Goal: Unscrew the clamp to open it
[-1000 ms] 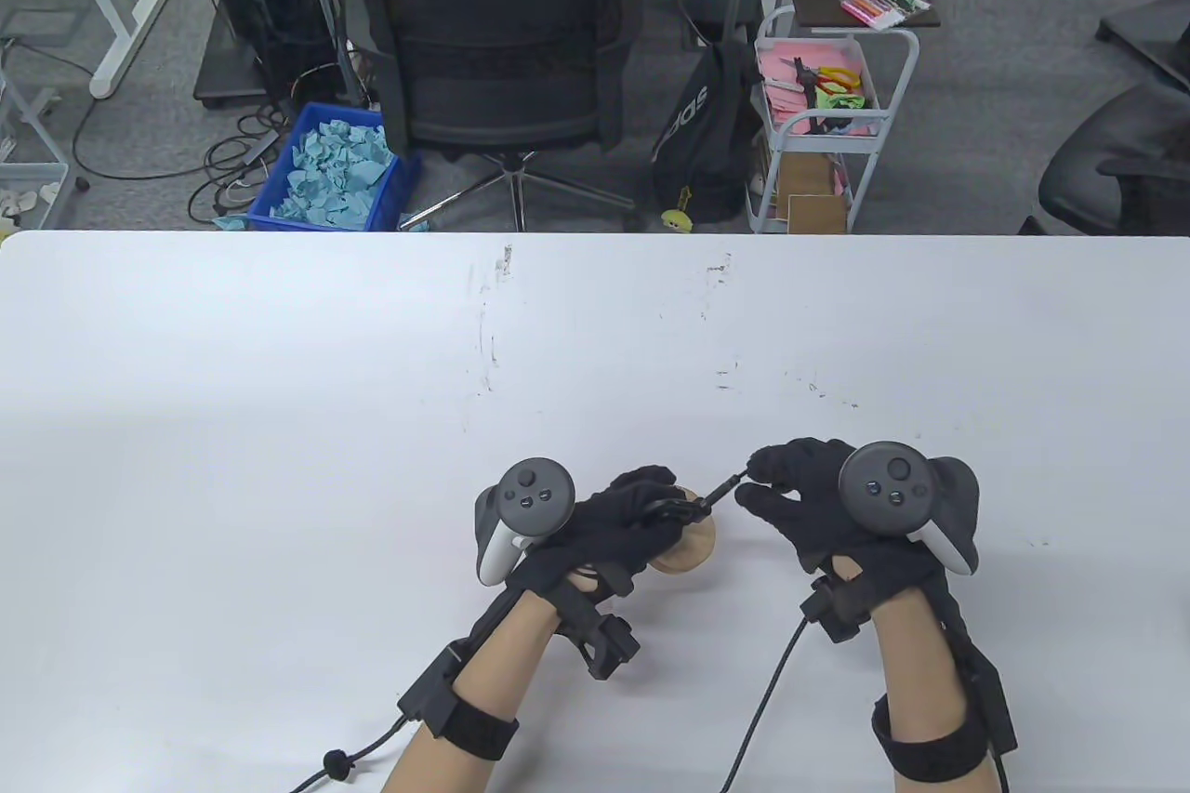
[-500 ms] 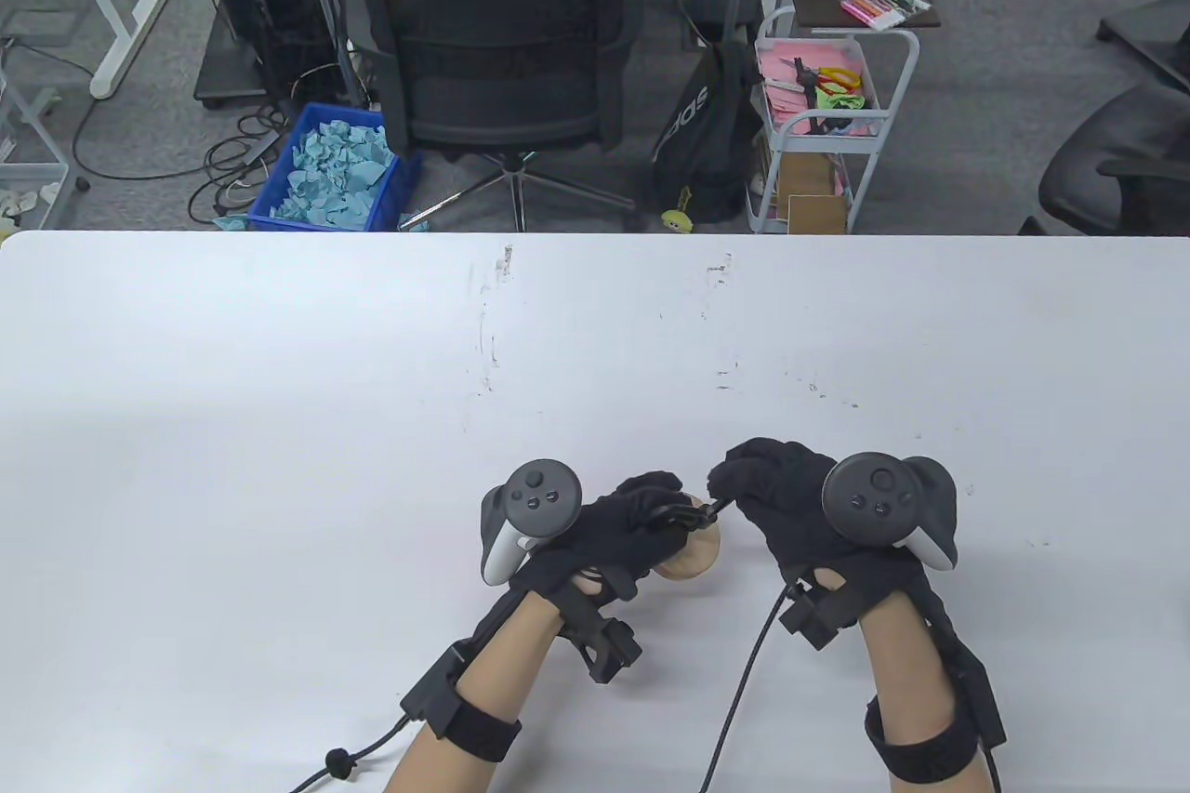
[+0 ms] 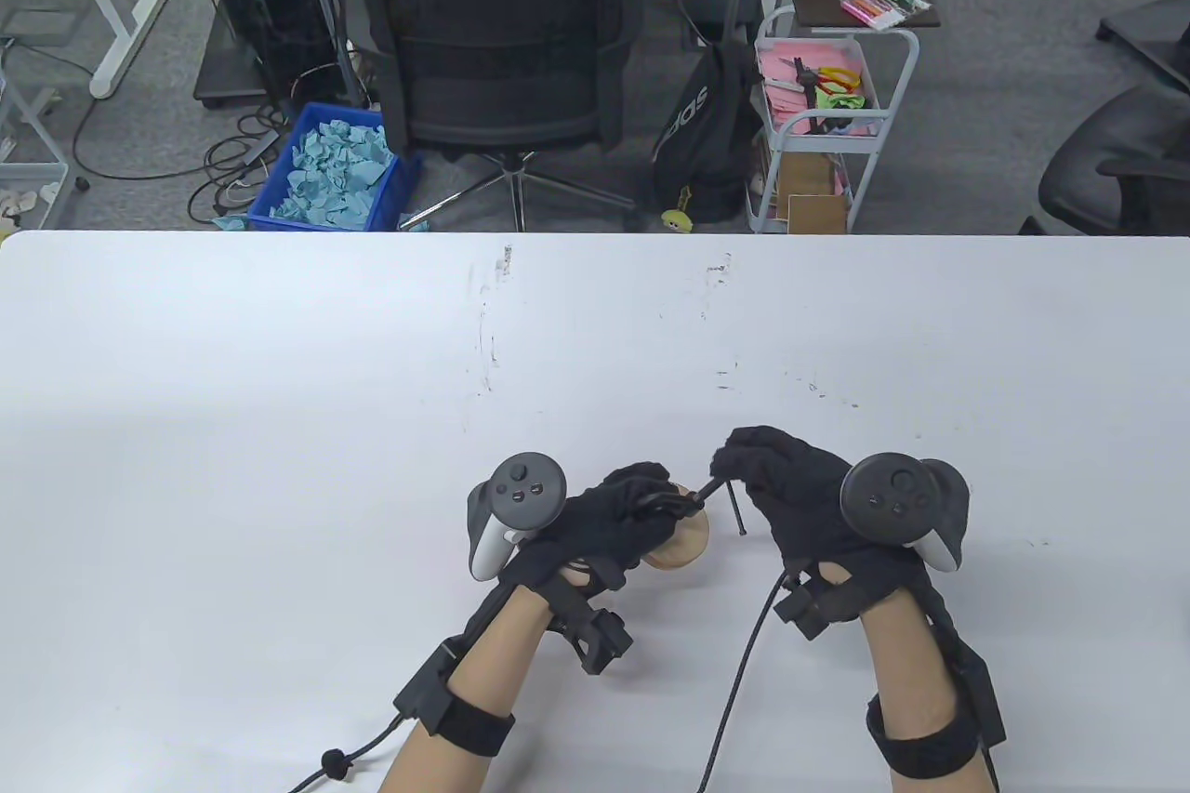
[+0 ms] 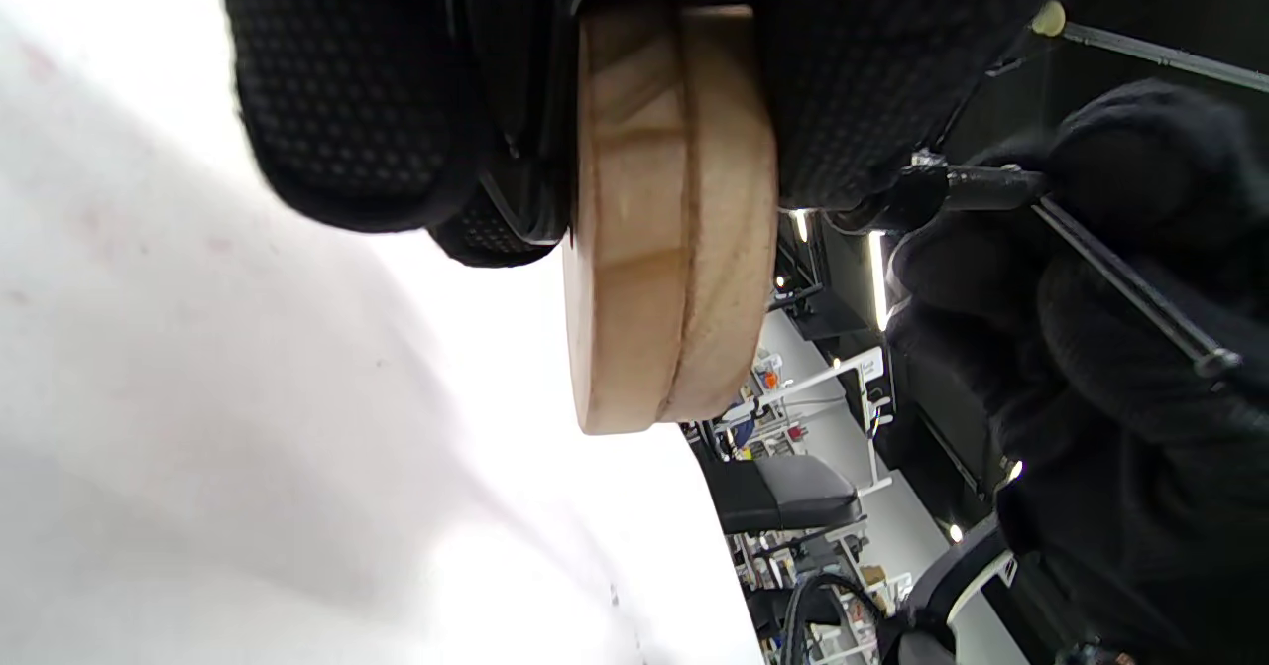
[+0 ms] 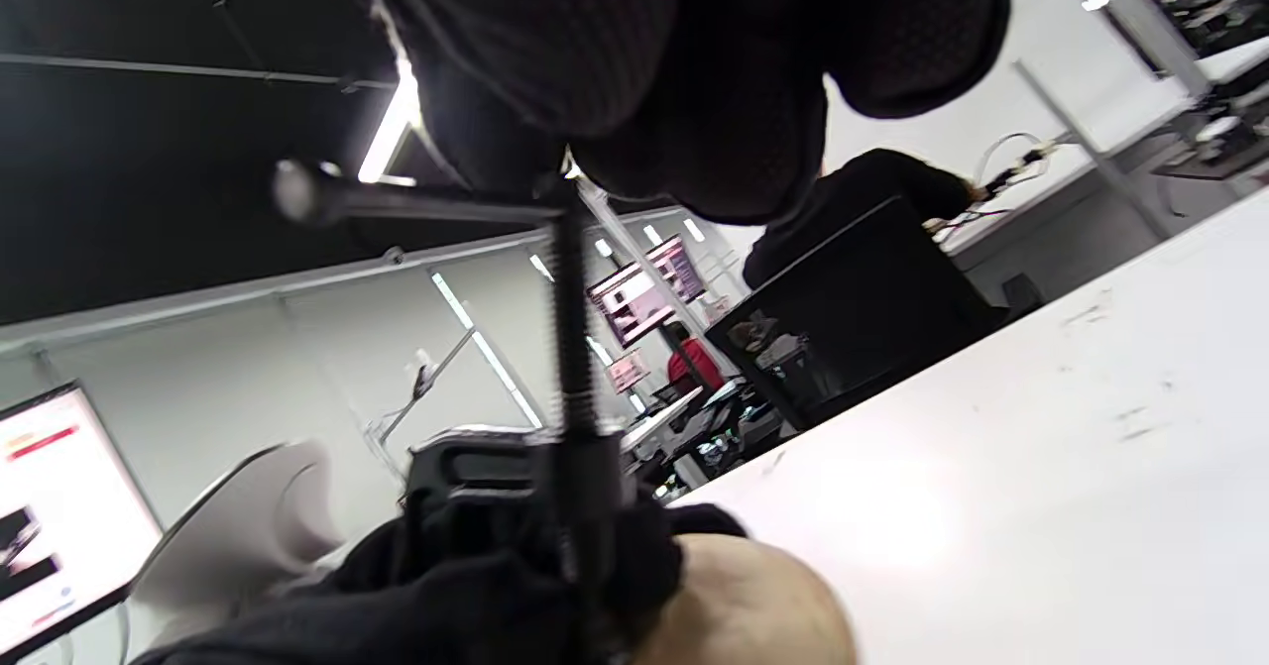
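A black metal clamp (image 3: pixel 671 503) grips two stacked round wooden discs (image 3: pixel 686 544) near the table's front middle. My left hand (image 3: pixel 614 525) grips the clamp frame and the discs; in the left wrist view the discs (image 4: pixel 674 219) stand on edge under my fingers. The clamp's threaded screw (image 5: pixel 573 348) runs up to a thin cross handle (image 5: pixel 397 201). My right hand (image 3: pixel 781 482) pinches the screw's end where the handle (image 3: pixel 734 509) crosses it; the handle's free end hangs down towards the table.
The white table (image 3: pixel 279 384) carries only the hands and the clamp. Glove cables (image 3: pixel 744 672) trail to the front edge. Beyond the far edge stand an office chair (image 3: pixel 502 40), a blue bin (image 3: pixel 330 170) and a white cart (image 3: pixel 818 133).
My right hand moved left to the screw and turned it; the cross handle swung and now hangs down beside the fingers. My left hand shifted slightly left with the clamp.
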`<state>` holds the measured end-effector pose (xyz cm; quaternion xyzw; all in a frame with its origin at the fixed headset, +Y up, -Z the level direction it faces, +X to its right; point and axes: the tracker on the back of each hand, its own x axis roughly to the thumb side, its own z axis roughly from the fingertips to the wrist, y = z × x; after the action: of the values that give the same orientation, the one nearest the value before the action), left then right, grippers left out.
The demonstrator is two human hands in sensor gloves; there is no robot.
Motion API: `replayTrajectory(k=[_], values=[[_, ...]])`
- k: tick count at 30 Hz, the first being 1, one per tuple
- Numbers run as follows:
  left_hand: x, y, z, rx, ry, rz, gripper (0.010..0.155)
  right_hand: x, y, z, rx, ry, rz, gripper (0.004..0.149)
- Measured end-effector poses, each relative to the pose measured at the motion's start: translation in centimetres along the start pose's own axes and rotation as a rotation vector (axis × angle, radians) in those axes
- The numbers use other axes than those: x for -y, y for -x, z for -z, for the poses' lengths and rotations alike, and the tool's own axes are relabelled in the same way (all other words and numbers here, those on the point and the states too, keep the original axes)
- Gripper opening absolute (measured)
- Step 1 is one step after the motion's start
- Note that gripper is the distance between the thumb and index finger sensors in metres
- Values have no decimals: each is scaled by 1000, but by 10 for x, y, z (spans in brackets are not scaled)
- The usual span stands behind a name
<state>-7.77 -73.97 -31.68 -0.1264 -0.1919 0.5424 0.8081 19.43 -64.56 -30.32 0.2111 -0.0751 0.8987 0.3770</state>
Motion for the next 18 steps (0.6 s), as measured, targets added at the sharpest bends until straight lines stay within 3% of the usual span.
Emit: replayTrajectory(k=[5, 9, 18], values=[[-12, -3, -3, 15, -31, -33, 39, -6, 29, 2, -150, -47, 39, 51], [-14, -4, -3, 32, -34, -55, 38, -27, 50, 5, -274, -150, 93, 56], [-3, -8, -1, 75, 17, -59, 38, -72, 65, 6, -354, -319, 347, 70]])
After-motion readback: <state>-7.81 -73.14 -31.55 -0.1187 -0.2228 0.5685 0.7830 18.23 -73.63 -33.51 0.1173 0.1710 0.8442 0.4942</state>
